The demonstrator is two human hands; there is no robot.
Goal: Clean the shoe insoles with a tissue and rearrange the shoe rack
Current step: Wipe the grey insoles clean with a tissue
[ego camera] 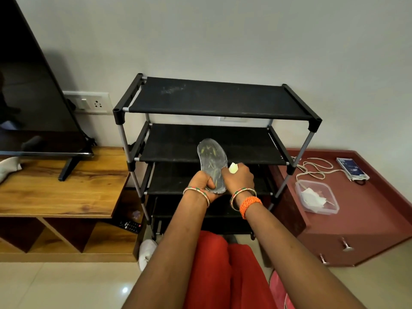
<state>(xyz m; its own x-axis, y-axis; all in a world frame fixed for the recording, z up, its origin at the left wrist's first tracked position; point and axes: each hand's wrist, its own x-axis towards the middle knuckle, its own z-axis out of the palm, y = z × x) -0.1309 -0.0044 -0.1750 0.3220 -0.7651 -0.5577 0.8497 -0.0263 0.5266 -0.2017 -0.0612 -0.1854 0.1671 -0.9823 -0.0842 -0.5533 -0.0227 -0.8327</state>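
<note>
A grey shoe insole (211, 159) with yellowish marks is held up in front of the black shoe rack (214, 101). My left hand (201, 184) grips the insole at its near end, thumb curled over it. My right hand (239, 178) pinches a small white tissue (233, 168) against the insole's right edge. No shoes show on the rack's shelves.
A clear plastic box (316, 196) holding tissues, white laces (314, 168) and a phone (352, 169) lie on the maroon cabinet at right. At left a wooden TV unit (66, 188) carries a TV; a remote (130, 225) lies beside it. A white shoe (146, 253) rests on the floor.
</note>
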